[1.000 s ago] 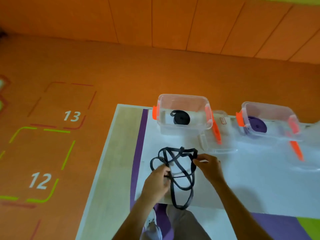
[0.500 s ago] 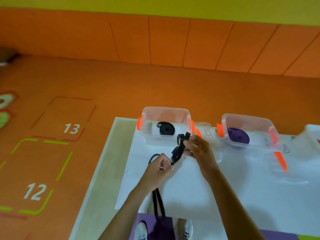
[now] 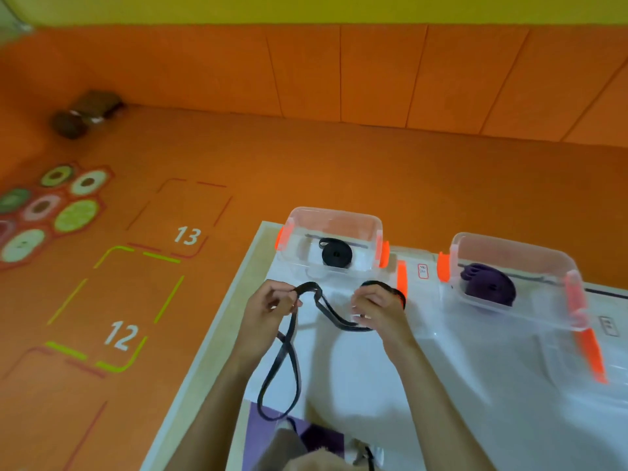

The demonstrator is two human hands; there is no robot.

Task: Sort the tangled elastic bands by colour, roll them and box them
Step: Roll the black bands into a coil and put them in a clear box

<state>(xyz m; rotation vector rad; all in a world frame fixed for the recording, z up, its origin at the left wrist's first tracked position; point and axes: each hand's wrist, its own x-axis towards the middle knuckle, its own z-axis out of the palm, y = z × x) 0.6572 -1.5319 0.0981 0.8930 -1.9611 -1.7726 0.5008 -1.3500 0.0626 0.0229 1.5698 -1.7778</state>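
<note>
Hands both up over the white sheet (image 3: 373, 385) covering the pale wooden worktop (image 3: 217, 338); left hand (image 3: 268, 309) has its fingers curled in, pinching one end of a long flat black elastic band (image 3: 289, 351) between thumb and fingertips; right hand (image 3: 380, 309) is clenched round the other end, with a bit of the band poking out above the knuckles and curving round the back of the hand; between the two hands the band sags in a shallow dip, and from the left hand a long twisted loop runs down towards the near edge of the sheet; can't tell if the bottom of the loop lies on the sheet or hangs free.

Just past the hands sits a clear plastic box with orange clips (image 3: 333, 214); inside it is a black band rolled into a flat coil (image 3: 336, 255); off to its right, apart from it, a second clear plastic box (image 3: 516, 248) holds a rolled purple band (image 3: 489, 288); a clear lid with an orange clip (image 3: 402, 280) lies flat between the boxes, and another clear lid (image 3: 593, 355) lies on the near right of the second box.

Orange floor (image 3: 306, 164) on the left has white numbers 12 and 13 in outlined squares; blurry dark thing (image 3: 85, 113) far left, no idea what it is.
</note>
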